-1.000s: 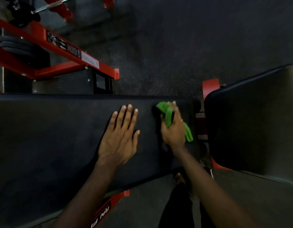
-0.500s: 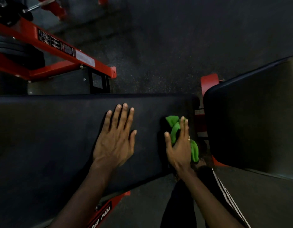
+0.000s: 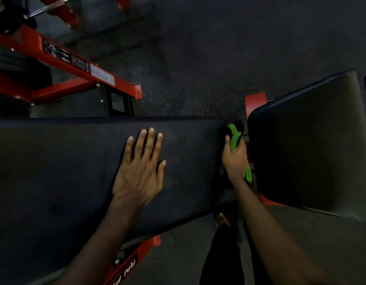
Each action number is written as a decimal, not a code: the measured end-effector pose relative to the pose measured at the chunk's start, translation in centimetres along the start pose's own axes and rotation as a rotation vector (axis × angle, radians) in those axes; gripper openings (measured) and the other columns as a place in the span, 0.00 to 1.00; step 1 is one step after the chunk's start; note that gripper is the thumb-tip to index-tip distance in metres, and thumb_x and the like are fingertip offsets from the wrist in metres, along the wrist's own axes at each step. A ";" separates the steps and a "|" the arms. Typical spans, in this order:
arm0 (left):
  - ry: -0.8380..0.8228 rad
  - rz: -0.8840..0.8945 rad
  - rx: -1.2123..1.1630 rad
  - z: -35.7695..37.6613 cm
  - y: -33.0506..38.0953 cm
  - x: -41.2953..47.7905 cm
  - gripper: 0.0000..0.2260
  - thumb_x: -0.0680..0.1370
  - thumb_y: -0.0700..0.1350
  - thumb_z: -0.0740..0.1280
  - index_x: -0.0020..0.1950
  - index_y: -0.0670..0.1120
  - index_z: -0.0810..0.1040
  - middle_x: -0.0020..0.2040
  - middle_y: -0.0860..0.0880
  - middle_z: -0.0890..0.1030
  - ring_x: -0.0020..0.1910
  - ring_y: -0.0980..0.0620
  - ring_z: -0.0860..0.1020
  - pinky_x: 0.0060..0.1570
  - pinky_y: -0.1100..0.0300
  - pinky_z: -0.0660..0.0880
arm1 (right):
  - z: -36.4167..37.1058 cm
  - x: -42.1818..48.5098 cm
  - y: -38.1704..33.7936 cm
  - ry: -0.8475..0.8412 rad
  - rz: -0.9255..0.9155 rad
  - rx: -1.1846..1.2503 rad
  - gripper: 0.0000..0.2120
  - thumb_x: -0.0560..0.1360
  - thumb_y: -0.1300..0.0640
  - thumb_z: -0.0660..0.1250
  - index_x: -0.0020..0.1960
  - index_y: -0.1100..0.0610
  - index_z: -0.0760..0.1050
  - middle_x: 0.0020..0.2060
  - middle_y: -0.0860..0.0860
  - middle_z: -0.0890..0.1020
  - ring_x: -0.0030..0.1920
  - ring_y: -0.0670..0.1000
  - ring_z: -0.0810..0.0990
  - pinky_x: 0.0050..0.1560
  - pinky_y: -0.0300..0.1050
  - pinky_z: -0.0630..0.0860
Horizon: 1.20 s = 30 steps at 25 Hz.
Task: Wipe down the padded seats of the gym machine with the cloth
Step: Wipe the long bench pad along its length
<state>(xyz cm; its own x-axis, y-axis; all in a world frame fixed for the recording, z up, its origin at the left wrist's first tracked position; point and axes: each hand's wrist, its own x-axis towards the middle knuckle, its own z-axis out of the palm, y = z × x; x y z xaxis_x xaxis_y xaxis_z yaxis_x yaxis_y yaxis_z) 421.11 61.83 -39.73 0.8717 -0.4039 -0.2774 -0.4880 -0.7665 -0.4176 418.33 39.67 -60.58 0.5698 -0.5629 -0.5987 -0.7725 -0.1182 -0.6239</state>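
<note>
Wiping the long pad [image 3: 75, 171]: at its right end the right hand [image 3: 234, 161] has its grip curled round the green cloth [image 3: 233, 131] (left hand [image 3: 140, 169] spread flat at mid-pad); we judge the next pass must cross to the seat [image 3: 311, 145] beyond that end.

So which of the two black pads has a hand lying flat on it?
The long pad stretching left: the left hand lies flat on it. The right-side pad has none; the right hand grips the green cloth at the gap.
</note>
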 end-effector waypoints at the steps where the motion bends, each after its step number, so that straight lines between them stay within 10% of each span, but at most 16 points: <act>1: 0.002 -0.001 -0.007 0.0 0.1 0.1 0.30 0.83 0.54 0.50 0.82 0.41 0.55 0.82 0.39 0.55 0.82 0.40 0.54 0.79 0.40 0.48 | -0.7 -2.0 1.9 0.011 0.055 -0.004 0.33 0.80 0.35 0.59 0.77 0.55 0.66 0.73 0.57 0.72 0.71 0.63 0.73 0.66 0.55 0.71; 11: 0.000 0.001 0.014 0.4 0.0 0.3 0.31 0.83 0.55 0.50 0.83 0.41 0.53 0.82 0.39 0.54 0.82 0.40 0.53 0.79 0.41 0.47 | 1.8 1.1 -4.4 0.019 -0.200 -0.069 0.31 0.82 0.39 0.61 0.78 0.56 0.64 0.77 0.53 0.68 0.75 0.56 0.69 0.71 0.50 0.68; 17: -0.001 -0.004 0.035 0.6 0.1 0.1 0.31 0.83 0.55 0.48 0.83 0.41 0.50 0.83 0.39 0.51 0.82 0.41 0.50 0.79 0.41 0.43 | -1.1 -0.9 1.7 0.045 0.161 -0.048 0.32 0.81 0.36 0.59 0.77 0.55 0.66 0.72 0.61 0.74 0.68 0.66 0.74 0.66 0.58 0.70; 25: -0.011 -0.004 0.033 0.6 0.1 0.2 0.31 0.83 0.54 0.47 0.83 0.41 0.50 0.83 0.39 0.50 0.82 0.40 0.50 0.79 0.40 0.44 | 2.8 -9.9 -5.7 -0.095 -0.672 0.002 0.26 0.80 0.47 0.62 0.77 0.51 0.68 0.78 0.49 0.68 0.78 0.53 0.65 0.76 0.46 0.64; 30: 0.012 -0.009 0.014 0.5 0.1 0.1 0.31 0.83 0.54 0.48 0.83 0.41 0.51 0.83 0.39 0.52 0.82 0.40 0.51 0.79 0.40 0.46 | 2.7 2.0 -7.7 -0.056 -0.325 0.040 0.29 0.80 0.43 0.64 0.77 0.56 0.68 0.75 0.53 0.72 0.74 0.54 0.71 0.73 0.47 0.67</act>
<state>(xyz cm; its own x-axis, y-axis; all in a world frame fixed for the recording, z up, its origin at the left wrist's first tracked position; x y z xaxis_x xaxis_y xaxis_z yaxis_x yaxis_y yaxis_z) 421.10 62.00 -40.23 0.8764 -0.4035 -0.2631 -0.4809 -0.7630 -0.4319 426.19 41.64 -58.36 0.7998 -0.4554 -0.3911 -0.5369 -0.2514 -0.8054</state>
